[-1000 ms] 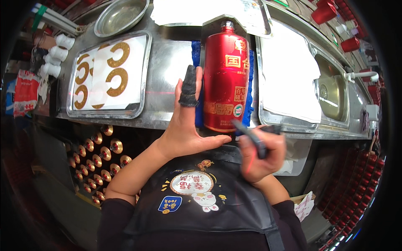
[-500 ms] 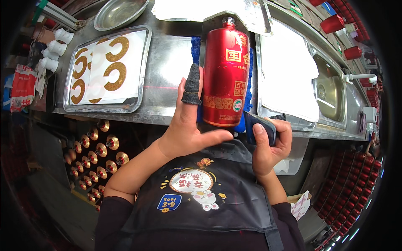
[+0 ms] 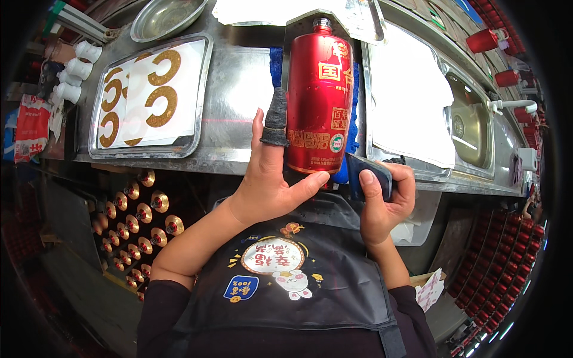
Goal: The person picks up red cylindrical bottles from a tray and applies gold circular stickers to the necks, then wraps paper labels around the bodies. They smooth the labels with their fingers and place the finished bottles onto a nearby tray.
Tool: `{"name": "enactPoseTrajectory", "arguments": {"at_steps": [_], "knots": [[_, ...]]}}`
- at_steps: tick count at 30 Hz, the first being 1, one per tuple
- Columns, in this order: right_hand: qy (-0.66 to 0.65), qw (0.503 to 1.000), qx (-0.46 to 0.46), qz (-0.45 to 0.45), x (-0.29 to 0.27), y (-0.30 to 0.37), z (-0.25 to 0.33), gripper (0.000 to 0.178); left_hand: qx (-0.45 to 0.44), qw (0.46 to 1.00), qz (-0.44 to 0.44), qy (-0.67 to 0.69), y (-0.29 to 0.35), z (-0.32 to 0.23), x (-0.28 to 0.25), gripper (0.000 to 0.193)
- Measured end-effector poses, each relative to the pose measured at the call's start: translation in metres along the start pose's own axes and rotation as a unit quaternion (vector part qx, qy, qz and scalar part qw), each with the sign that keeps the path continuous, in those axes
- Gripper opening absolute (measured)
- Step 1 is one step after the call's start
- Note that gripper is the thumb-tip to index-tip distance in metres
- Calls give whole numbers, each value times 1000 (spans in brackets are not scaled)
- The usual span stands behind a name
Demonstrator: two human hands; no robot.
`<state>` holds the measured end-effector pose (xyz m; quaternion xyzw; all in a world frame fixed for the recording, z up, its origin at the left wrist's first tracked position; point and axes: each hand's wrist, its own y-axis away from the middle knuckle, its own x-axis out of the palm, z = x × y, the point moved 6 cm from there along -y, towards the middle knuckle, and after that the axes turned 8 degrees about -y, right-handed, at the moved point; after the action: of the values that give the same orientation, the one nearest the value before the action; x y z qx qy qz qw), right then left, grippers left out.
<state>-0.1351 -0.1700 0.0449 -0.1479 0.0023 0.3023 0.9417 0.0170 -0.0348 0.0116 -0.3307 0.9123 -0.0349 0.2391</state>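
Note:
A glossy red bottle with gold markings and a bare clear neck lies on a metal holder with blue cloth along its sides, neck pointing away. My left hand grips its lower left side, with the thumb against the base edge and the fingers along the side; some fingers are hidden. A dark fabric cot wraps one finger. In my right hand, a flat dark blue scraper is pinched between thumb and fingers, its edge close to the bottle's lower right. Whether it touches the bottle I cannot tell.
At left, a metal tray bears white sheets with gold C-shaped labels. A metal bowl stands beyond it. To the right are a white-covered tray and a sink. Several gold-and-red caps sit below the bench.
My left thumb has moved up against the bottle's base, and the bottle has shifted slightly left and away. My right hand, still gripping the scraper, has barely moved.

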Motion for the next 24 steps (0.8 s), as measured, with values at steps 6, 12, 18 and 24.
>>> {"name": "enactPoseTrajectory", "arguments": {"at_steps": [6, 12, 18, 24], "knots": [[5, 1000, 4, 3, 1, 1, 0, 18, 20, 999, -33, -11, -1, 1, 4, 88], [-136, 971, 197, 3, -2, -6, -21, 16, -13, 998, -9, 62, 3, 10, -1, 95], [-116, 950, 258, 128, 25, -7, -30, 18, 3, 998, 12, 58, 6, 1, 5, 93], [-72, 964, 216, 138, 31, -4, -33, 28, -12, 999, -7, 41, 7, 1, 9, 86]]}}
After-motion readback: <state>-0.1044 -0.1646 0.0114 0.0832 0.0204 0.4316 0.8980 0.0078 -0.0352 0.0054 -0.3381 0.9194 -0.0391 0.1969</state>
